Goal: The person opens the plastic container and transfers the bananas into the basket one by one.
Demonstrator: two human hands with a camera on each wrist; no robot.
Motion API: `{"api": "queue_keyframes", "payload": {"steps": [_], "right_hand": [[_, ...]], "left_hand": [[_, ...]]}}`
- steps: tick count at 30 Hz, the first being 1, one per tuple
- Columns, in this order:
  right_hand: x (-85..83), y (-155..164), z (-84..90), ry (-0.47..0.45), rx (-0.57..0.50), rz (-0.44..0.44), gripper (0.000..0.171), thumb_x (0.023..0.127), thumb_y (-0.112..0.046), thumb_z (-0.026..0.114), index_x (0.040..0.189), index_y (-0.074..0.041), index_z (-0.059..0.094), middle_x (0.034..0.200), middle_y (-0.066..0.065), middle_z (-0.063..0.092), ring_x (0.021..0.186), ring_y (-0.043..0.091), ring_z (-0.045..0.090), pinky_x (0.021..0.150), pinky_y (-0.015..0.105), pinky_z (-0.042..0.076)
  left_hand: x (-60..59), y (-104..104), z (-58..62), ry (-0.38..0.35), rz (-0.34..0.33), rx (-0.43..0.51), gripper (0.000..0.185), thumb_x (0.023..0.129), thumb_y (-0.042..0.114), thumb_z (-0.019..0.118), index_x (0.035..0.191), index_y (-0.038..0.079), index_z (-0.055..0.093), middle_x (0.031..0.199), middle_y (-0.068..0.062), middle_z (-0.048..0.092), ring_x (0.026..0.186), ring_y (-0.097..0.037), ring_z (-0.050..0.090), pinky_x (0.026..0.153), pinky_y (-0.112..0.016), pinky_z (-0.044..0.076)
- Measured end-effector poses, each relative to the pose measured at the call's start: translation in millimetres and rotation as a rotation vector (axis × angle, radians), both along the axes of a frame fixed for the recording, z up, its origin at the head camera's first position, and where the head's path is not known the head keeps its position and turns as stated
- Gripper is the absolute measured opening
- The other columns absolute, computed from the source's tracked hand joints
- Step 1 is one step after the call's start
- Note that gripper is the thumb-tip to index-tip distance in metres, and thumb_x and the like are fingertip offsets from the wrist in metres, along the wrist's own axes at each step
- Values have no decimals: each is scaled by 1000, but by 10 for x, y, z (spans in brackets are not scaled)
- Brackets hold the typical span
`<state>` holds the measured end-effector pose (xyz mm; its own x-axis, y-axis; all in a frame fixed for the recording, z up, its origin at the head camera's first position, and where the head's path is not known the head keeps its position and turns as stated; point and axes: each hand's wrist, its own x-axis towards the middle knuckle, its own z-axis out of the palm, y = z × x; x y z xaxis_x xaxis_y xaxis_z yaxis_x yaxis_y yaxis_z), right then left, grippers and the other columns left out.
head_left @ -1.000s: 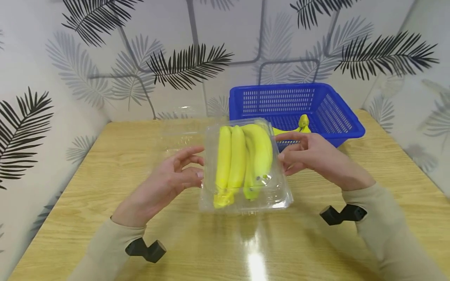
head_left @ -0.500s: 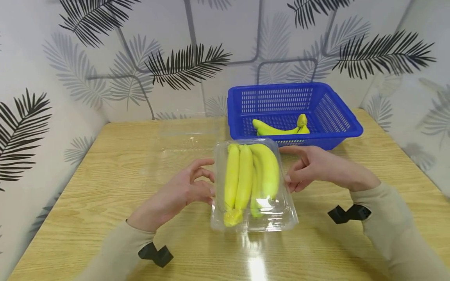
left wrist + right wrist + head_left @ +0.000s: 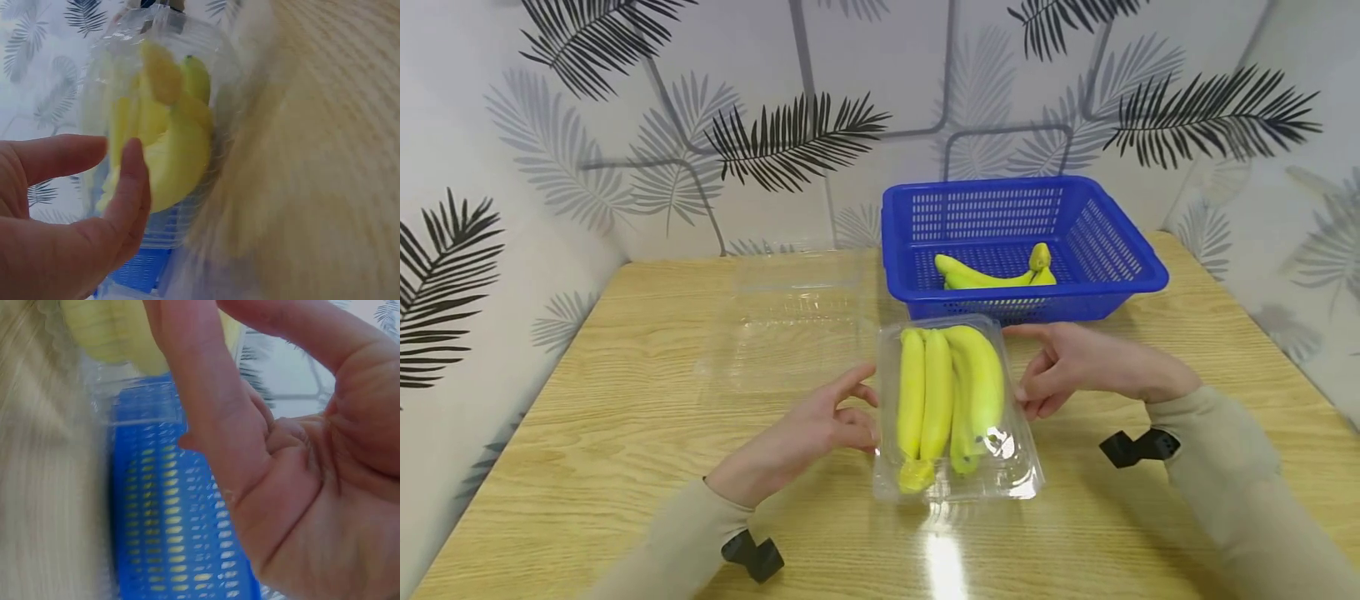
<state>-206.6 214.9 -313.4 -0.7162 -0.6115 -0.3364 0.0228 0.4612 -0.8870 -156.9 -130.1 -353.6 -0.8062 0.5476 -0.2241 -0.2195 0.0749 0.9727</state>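
A clear plastic clamshell box [image 3: 958,482] with several yellow bananas [image 3: 937,392] inside lies between the two hands in the head view. My left hand [image 3: 808,437] is at its left side, fingertips at or very near the wall. In the left wrist view, the left thumb and fingers [image 3: 128,187] stand apart in front of the box, pinching nothing. My right hand [image 3: 1078,367] is at the right side, index finger stretched along the far right corner and thumb lower by the wall. Whether the box fully rests on the table cannot be told.
Behind the box stands a blue plastic basket [image 3: 1116,287] with more bananas [image 3: 992,275] in it. To the left lies another clear plastic container [image 3: 797,342] on the wooden table [image 3: 625,417]. A leaf-patterned wall [image 3: 820,67] rises behind.
The box of bananas has moved toward me and a little right, both hands staying at its sides. The basket's bananas, partly covered earlier, show now.
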Motion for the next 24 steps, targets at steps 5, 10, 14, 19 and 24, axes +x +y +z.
{"api": "queue_keyframes", "payload": {"steps": [5, 10, 14, 19, 24], "right_hand": [[-58, 27, -108, -19, 16, 15, 88, 87, 0, 64, 153, 8, 5, 89, 20, 71, 81, 33, 70, 76, 48, 59], [-96, 22, -135, -25, 25, 28, 91, 87, 0, 64, 153, 8, 3, 89, 19, 71, 83, 32, 70, 76, 46, 59], [-106, 24, -114, -34, 19, 24, 92, 88, -2, 67, 153, 7, 2, 89, 20, 70, 85, 33, 69, 77, 47, 59], [-9, 59, 57, 197, 158, -37, 73, 92, -9, 65, 150, 6, 25, 93, 14, 72, 83, 26, 70, 75, 40, 60], [262, -115, 326, 740, 361, -103, 34, 95, -19, 63, 127, -7, 60, 104, 4, 71, 93, 20, 68, 82, 41, 56]], "left_hand": [[-18, 8, -77, -18, -7, -7, 89, 88, 5, 69, 158, 21, 17, 137, -12, 36, 95, -21, 62, 96, -39, 46], [-38, -21, -101, -6, -14, -17, 88, 89, 8, 70, 158, 23, 17, 138, -11, 36, 94, -22, 63, 96, -39, 46], [-42, -29, -73, 3, -26, -11, 89, 88, 7, 69, 158, 23, 16, 138, -12, 36, 94, -24, 63, 96, -41, 47], [-39, -29, -48, -1, -37, -8, 87, 87, 1, 64, 157, 21, 17, 138, -15, 36, 91, -28, 65, 94, -43, 50], [-46, -27, -49, -4, -41, -23, 83, 88, 4, 64, 156, 20, 19, 137, -16, 37, 91, -28, 65, 95, -43, 49]]}}
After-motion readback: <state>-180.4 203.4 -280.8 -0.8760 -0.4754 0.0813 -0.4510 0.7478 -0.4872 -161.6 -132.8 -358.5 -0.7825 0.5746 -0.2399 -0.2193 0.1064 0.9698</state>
